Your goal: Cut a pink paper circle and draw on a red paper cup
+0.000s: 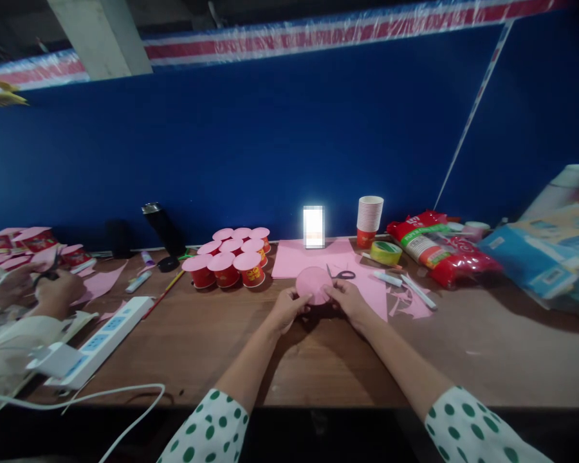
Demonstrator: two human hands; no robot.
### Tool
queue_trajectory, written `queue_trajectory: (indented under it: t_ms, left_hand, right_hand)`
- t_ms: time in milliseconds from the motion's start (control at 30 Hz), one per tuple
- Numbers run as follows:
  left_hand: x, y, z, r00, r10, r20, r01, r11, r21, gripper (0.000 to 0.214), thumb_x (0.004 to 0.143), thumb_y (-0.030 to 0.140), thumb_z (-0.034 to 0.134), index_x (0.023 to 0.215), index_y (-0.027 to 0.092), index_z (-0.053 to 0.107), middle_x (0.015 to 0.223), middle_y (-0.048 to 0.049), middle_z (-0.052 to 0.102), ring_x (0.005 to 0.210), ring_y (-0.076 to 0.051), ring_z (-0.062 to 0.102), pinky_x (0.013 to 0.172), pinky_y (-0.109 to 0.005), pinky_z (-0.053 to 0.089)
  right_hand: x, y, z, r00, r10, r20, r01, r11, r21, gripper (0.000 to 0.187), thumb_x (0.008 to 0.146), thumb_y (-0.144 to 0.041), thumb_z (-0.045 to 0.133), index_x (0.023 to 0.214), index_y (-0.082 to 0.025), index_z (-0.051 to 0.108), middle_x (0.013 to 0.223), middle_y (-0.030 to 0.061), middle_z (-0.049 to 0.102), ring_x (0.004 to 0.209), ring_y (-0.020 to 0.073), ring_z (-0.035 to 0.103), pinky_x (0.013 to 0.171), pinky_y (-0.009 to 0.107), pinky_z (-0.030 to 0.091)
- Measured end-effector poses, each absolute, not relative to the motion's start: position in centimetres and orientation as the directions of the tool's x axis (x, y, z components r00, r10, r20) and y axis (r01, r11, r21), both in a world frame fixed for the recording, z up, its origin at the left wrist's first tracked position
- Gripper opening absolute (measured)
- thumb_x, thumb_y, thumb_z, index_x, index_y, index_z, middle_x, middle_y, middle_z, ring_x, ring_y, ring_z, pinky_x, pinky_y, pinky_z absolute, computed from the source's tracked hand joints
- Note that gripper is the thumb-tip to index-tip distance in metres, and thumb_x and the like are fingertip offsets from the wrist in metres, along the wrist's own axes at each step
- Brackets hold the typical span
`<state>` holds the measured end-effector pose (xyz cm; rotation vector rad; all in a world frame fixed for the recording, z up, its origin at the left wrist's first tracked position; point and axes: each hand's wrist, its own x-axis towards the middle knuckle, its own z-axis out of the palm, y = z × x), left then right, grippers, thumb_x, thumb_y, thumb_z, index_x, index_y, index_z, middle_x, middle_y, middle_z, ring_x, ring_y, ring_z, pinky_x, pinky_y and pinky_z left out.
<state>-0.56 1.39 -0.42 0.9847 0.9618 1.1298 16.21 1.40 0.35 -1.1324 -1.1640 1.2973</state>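
Observation:
My left hand (285, 307) and my right hand (348, 301) together hold a round pink paper disc (312, 284) over the brown table (280, 360), fingers closed on its left and right edges. Whether a cup sits under the disc is hidden. Just behind it lie small scissors (340, 274) on pink paper sheets (294, 257). To the left stands a group of several red paper cups topped with pink discs (231, 256).
A lit phone (313, 226) stands against the blue wall. A stack of white cups (369, 220), a tape roll (386, 252), markers (405, 283), pink scraps and red bags (439, 247) lie at right. A power strip (101, 337) and another person's hands (43, 286) are at left.

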Motion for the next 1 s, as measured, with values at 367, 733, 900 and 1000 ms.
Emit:
queue_trajectory:
  t_ms: [367,733,900,1000]
  left_hand:
    - [-0.7,1.52,-0.85,0.069,0.998,-0.013,-0.167,0.025,0.986,0.03,0.059,0.031,0.08,0.078,0.01,0.07,0.064,-0.0025,0.068,0.052,-0.01,0.057,0.052,-0.021,0.046]
    - [-0.71,1.38,-0.76,0.152,0.988,-0.035,-0.169,0.061,0.984,0.043,0.057,0.04,0.082,0.084,0.008,0.07,0.068,-0.0042,0.069,0.046,-0.008,0.053,0.044,-0.02,0.042]
    - [-0.93,1.33,-0.75,0.203,0.978,-0.034,-0.154,0.066,0.986,0.046,0.055,0.039,0.083,0.088,0.009,0.07,0.064,-0.0025,0.066,0.045,-0.009,0.053,0.044,-0.02,0.042]
    - [-0.99,1.27,-0.5,0.272,0.962,0.004,-0.164,0.043,0.985,0.047,0.059,0.039,0.082,0.095,0.011,0.071,0.074,-0.004,0.069,0.054,-0.011,0.058,0.046,-0.019,0.044]
  right_hand:
    - [16.85,0.76,1.02,-0.228,0.972,-0.064,-0.148,-0.099,-0.984,0.036,0.062,-0.042,0.078,0.08,-0.016,0.061,0.056,-0.0033,0.061,0.044,0.0087,0.05,0.04,0.019,0.036]
    - [16.59,0.91,0.92,-0.233,0.97,-0.067,-0.213,-0.118,-0.97,0.039,0.063,-0.045,0.078,0.087,-0.018,0.063,0.053,-0.0063,0.058,0.041,0.0073,0.048,0.04,0.019,0.033]
    - [16.57,0.98,0.82,-0.227,0.97,-0.086,-0.255,-0.145,-0.956,0.037,0.064,-0.05,0.076,0.073,-0.017,0.061,0.052,-0.005,0.058,0.042,0.0073,0.047,0.041,0.02,0.034]
    - [16.56,0.91,0.83,-0.243,0.965,-0.104,-0.265,-0.169,-0.949,0.037,0.063,-0.049,0.077,0.072,-0.016,0.063,0.056,-0.0027,0.061,0.045,0.0083,0.05,0.043,0.02,0.037]
